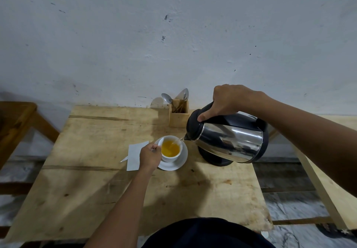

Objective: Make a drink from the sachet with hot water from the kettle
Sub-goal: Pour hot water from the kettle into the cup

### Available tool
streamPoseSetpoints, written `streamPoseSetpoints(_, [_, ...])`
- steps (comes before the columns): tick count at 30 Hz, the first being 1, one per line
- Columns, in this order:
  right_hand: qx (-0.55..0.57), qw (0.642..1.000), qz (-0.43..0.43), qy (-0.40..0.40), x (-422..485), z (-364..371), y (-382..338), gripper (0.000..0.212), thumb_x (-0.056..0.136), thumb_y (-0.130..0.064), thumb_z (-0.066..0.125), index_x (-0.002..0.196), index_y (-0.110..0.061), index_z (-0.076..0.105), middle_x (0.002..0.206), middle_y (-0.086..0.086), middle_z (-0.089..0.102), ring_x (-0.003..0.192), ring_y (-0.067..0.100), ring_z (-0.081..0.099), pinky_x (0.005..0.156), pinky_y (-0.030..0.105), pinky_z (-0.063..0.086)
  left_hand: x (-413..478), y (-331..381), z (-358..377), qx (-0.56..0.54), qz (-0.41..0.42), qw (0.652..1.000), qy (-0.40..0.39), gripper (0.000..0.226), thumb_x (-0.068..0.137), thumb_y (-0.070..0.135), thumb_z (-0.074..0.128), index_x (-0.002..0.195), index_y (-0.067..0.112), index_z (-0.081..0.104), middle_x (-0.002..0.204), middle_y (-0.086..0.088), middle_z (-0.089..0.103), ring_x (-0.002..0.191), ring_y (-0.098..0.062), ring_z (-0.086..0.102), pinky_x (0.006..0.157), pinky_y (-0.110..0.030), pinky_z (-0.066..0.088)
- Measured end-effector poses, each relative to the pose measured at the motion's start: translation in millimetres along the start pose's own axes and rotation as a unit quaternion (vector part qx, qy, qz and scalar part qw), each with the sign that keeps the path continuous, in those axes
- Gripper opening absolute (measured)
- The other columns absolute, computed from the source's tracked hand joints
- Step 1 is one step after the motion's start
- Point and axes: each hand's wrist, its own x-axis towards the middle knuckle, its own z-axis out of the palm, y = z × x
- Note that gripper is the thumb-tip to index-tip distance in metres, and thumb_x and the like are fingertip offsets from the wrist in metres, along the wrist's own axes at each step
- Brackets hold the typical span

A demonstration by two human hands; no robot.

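Observation:
A white cup [172, 158] stands on a white saucer [182, 161] in the middle of the wooden table [96, 189], holding orange-yellow liquid. My left hand [149, 157] grips the cup's handle on its left side. My right hand [229, 100] holds the black handle of a steel kettle [229, 138], tilted to the left above its black base [214, 160]. A thin stream of water runs from the spout into the cup. A white opened sachet [135, 155] lies flat just left of my left hand.
A small wooden holder [178, 117] with spoons stands at the table's back edge against the white wall. A wooden chair frame [17, 124] is at the far left. A second pale wooden surface [332, 189] lies to the right.

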Motion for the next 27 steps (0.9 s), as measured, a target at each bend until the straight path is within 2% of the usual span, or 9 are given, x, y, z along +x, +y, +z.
streamPoseSetpoints(10, [0.022, 1.0, 0.008, 0.004, -8, 2, 9, 0.073, 0.063, -0.081, 0.064, 0.053, -0.012, 0.045, 0.05, -0.001, 0.045, 0.051, 0.017, 0.042, 0.052, 0.028, 0.03, -1, 0, -1, 0.0, 0.007, 1.0, -0.002, 0.013, 0.092, 0.015, 0.053, 0.086, 0.008, 0.062, 0.09, -0.007, 0.062, 0.09, -0.021, 0.055, 0.076, -0.028, 0.038])
streamPoseSetpoints(20, [0.041, 0.999, 0.02, 0.015, -11, 6, 13, 0.074, 0.06, -0.084, 0.062, 0.054, -0.011, 0.049, 0.051, 0.0, 0.05, 0.051, 0.017, 0.046, 0.052, 0.028, 0.034, 0, -1, -1, -0.005, 0.01, 1.0, -0.006, 0.014, 0.092, 0.014, 0.053, 0.089, 0.006, 0.064, 0.089, -0.007, 0.062, 0.087, -0.02, 0.054, 0.075, -0.029, 0.039])
streamPoseSetpoints(27, [0.129, 0.991, 0.023, 0.03, -15, 8, 26, 0.073, 0.064, -0.077, 0.066, 0.047, -0.012, 0.04, 0.047, 0.001, 0.039, 0.048, 0.017, 0.038, 0.052, 0.03, 0.027, 3, -4, 0, -0.002, 0.007, 1.0, -0.007, 0.018, 0.092, 0.015, 0.054, 0.095, 0.003, 0.066, 0.091, -0.008, 0.063, 0.089, -0.023, 0.056, 0.077, -0.03, 0.04])
